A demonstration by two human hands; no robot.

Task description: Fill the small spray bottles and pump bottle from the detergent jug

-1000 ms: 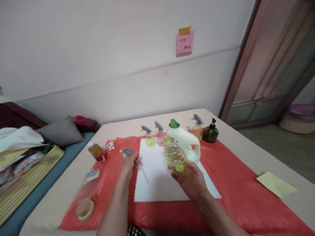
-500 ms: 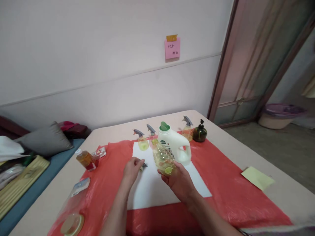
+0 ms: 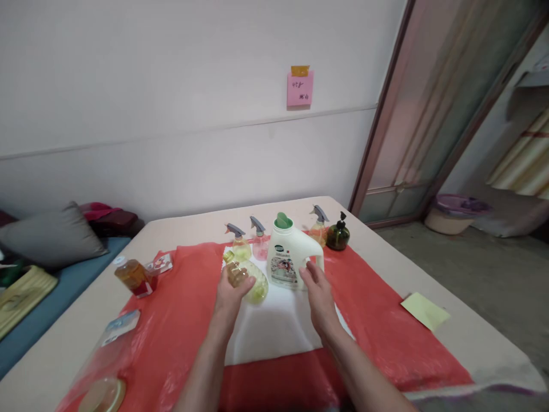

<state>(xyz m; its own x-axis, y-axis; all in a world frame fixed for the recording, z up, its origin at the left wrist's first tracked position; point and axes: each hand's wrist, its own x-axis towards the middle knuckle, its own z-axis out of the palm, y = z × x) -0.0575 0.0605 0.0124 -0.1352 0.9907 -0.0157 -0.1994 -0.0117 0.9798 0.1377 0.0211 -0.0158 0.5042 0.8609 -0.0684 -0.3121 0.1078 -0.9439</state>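
Note:
A clear, ribbed plastic bottle [image 3: 258,289] with a yellow-green neck is tilted to the upper left, and the fingers of my left hand [image 3: 230,292] are curled round its side. My right hand [image 3: 321,297] has its fingers apart and holds nothing. It is beside the lower right of a white detergent jug [image 3: 295,249]; whether it touches the jug I cannot tell. The jug stands upright, label facing me, with a green piece [image 3: 283,220] in its mouth. Beneath lies a white cloth [image 3: 274,337] on red plastic sheeting [image 3: 184,332].
Behind are a yellow spray bottle [image 3: 241,250], a pink one [image 3: 259,247] and an orange one [image 3: 318,232]. A dark green pump bottle [image 3: 338,236] stands at right. An amber bottle [image 3: 135,276] is at left, and yellow paper [image 3: 424,311] lies at right.
The clear bottle has passed from my right hand to my left and moved left. My right hand has opened beside the jug. The small dark thing by my left hand no longer shows.

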